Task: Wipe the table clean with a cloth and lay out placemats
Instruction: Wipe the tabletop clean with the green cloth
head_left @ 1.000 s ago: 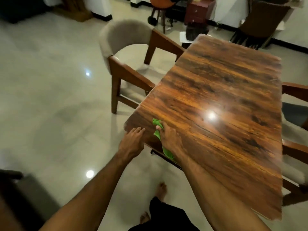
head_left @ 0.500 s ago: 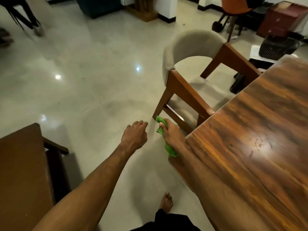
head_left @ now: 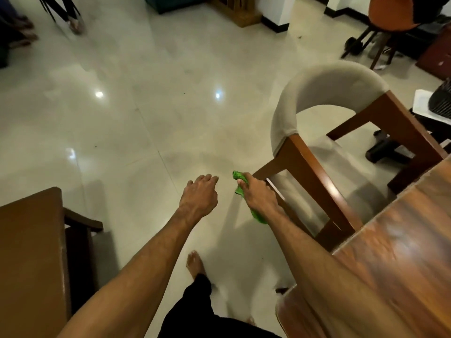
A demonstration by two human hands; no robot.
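My right hand (head_left: 258, 196) grips a green cloth (head_left: 240, 178), held in the air off the left corner of the table, above the floor and next to a chair leg. One end of the cloth pokes out past my fingers and the other hangs below my wrist. The glossy brown wooden table (head_left: 402, 252) fills the lower right. My left hand (head_left: 199, 193) hovers over the floor to the left of the cloth, fingers loosely curled, holding nothing. No placemat is in view.
A wooden chair with a beige curved back (head_left: 324, 93) stands at the table's left side. A brown wooden piece of furniture (head_left: 29, 252) is at the lower left. My bare foot (head_left: 195, 263) is on the shiny tiled floor. A person's feet (head_left: 24, 32) are at the far upper left.
The view has swung left, off the table top. My right hand with the cloth has come off the table corner and now hangs over the floor beside the chair. My left hand stays beside it.
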